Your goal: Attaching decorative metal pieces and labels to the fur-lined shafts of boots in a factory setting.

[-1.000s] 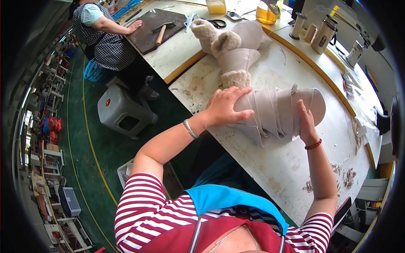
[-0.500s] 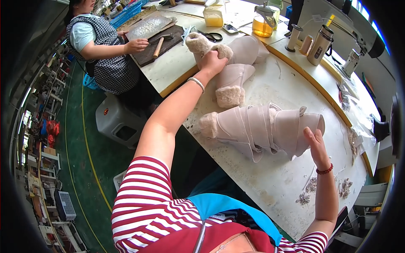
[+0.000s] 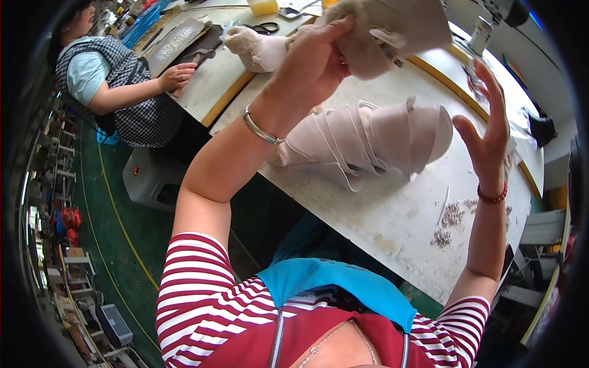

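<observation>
My left hand [image 3: 313,61] is raised over the table, its fingers closed on a pale beige boot upper [image 3: 414,24] with fluffy lining at its edge. Part of that upper leaves the top of the picture. Below it lies a row of similar boot uppers [image 3: 374,135], nested one into another on the white table. To the right of this row my right hand [image 3: 491,126] is lifted with its fingers apart and nothing in it. One more fleece-lined piece [image 3: 264,52] rests farther back, left of my raised hand.
Scraps and crumbs [image 3: 451,221] are scattered on the white worktable [image 3: 405,245] at the right. Black scissors [image 3: 264,27] lie at the back. A co-worker in a checked apron [image 3: 138,80] holds a tool at the neighbouring table. A grey stool [image 3: 147,178] stands left of me.
My left hand has lifted a boot upper off the table, bringing it up and rightward. My right hand has left the nested row and risen, fingers spread. The whole view has shifted.
</observation>
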The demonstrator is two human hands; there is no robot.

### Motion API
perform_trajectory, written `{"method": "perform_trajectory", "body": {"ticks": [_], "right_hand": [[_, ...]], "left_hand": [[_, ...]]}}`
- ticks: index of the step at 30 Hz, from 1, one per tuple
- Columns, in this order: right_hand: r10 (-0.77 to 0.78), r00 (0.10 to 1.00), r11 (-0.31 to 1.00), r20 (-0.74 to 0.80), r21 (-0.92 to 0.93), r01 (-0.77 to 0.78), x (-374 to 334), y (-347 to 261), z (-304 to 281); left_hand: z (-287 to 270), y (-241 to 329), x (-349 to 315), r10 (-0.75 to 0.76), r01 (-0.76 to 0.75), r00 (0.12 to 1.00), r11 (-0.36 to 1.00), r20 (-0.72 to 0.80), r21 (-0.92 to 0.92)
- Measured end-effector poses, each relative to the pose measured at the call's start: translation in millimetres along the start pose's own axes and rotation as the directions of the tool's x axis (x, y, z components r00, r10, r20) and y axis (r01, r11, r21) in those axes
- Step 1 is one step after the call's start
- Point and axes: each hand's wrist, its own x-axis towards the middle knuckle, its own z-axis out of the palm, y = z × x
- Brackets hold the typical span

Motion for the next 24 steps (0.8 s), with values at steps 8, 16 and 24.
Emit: {"method": "perform_trajectory", "body": {"ticks": [8,16,24], "right_hand": [[0.106,0.939,0.913,0.329,-0.407,0.04,0.6,-44.3,-59.5],[0.57,0.82,0.822,0.053,-0.036,-0.569,-86.4,-6.9,-86.2],[0.698,0.543,0.209,0.467,0.592,-0.778,-111.1,36.4,17.9]], "left_hand": [[42.6,-61.1,-2.1,-0.45,0.373,0.864,0.873,0.225,0.313],[-25.2,-65.9,-44.9,0.048,-0.481,0.874,-0.037,0.483,0.876],[-39.3,-82.7,-54.0,-0.128,-0.35,0.934,-0.132,0.334,0.927]]}}
